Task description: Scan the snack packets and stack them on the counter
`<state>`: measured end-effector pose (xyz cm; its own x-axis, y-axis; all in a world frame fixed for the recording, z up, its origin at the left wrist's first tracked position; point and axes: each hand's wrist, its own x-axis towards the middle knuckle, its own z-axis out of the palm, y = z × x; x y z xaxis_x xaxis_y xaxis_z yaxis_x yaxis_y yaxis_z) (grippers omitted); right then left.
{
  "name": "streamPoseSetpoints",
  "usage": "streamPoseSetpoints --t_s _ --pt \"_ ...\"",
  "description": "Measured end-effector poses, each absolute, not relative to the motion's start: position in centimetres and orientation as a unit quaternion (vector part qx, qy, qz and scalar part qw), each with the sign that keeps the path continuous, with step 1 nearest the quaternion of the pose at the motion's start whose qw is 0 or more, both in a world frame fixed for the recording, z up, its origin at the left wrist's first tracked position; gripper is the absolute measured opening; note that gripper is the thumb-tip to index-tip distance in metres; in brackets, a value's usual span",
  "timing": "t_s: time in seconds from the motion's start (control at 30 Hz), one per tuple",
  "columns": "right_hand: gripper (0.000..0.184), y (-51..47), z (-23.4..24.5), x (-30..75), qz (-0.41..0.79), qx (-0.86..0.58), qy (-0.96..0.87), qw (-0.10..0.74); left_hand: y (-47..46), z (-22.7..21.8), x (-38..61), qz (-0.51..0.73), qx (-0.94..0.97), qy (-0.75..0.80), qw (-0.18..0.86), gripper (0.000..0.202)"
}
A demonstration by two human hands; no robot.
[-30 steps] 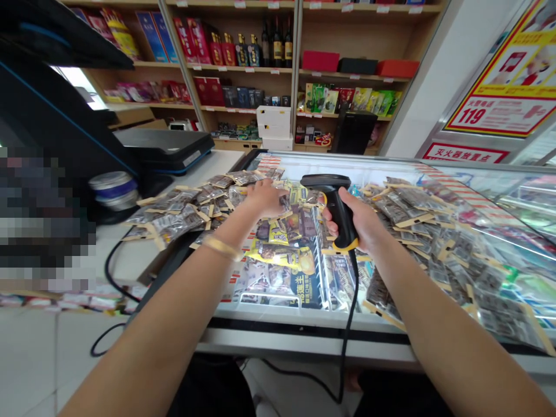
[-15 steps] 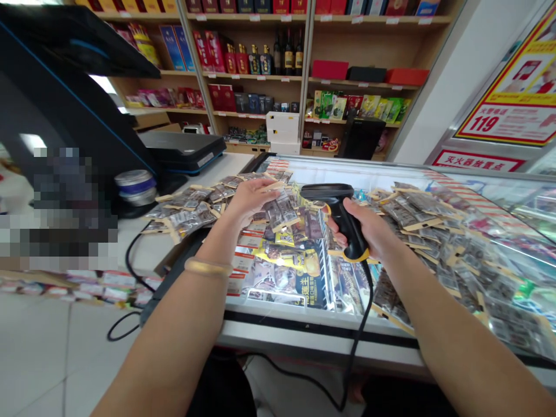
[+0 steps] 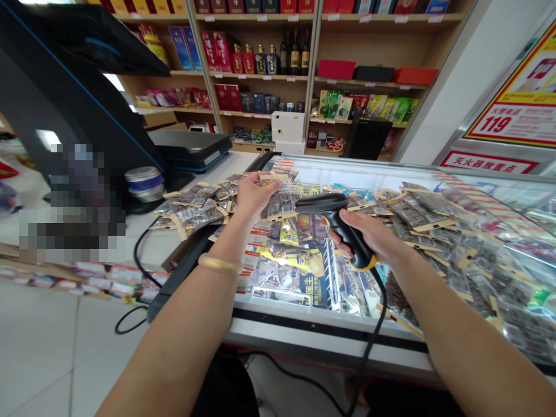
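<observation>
My right hand [image 3: 376,231] is wrapped around the grip of a black and yellow barcode scanner [image 3: 320,203], its head pointing left and its cable hanging down. My left hand [image 3: 255,197] pinches a clear snack packet [image 3: 284,201] with dark contents and a tan header strip, held just left of the scanner's head. Below both hands is the glass-topped freezer [image 3: 286,296], with yellow and white packages showing inside. More such packets form a pile [image 3: 200,214] by my left wrist. A larger heap of packets [image 3: 438,231] spreads beyond my right hand.
A dark till screen [image 3: 99,40] and a flat scale [image 3: 189,147] stand on the counter at left, with stacked round tins [image 3: 145,184] nearby. The scanner's black cable [image 3: 376,333] loops past the freezer's front edge. Stocked shelves [image 3: 256,75] line the back.
The packet in my left hand has turned and risen slightly, its printed side now more level before the scanner. The scanner's head has tilted and shifted a little left and down. The view has turned slightly.
</observation>
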<state>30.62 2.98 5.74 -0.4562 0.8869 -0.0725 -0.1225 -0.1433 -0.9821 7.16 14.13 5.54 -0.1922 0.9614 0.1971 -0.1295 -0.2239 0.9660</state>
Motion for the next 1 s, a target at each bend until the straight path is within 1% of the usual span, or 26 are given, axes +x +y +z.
streamPoseSetpoints --t_s 0.3,0.47,0.6,0.7,0.8,0.9,1.0 --pt "0.058 3.1 5.5 30.2 0.655 -0.369 -0.54 0.379 14.6 5.1 7.1 0.645 0.468 0.417 0.437 0.048" --pt "0.057 3.0 5.6 30.2 0.654 -0.381 -0.53 0.382 14.7 5.1 7.1 0.645 0.458 0.419 0.446 0.049" --pt "0.065 3.0 6.1 30.0 0.661 -0.383 -0.518 0.386 14.6 4.9 7.3 0.641 0.461 0.429 0.438 0.045" --pt "0.067 3.0 6.7 30.1 0.665 -0.372 -0.506 0.405 14.6 4.8 8.1 0.632 0.46 0.437 0.444 0.041" --pt "0.065 2.8 7.5 31.0 0.661 -0.364 -0.484 0.442 14.7 5.4 10.0 0.612 0.458 0.444 0.467 0.036" --pt "0.058 2.3 8.5 33.0 0.644 -0.367 -0.458 0.491 14.9 6.6 13.2 0.586 0.474 0.448 0.482 0.033" --pt "0.046 1.5 9.4 35.6 0.622 -0.378 -0.436 0.53 15.1 8.1 17.3 0.572 0.501 0.446 0.472 0.031"
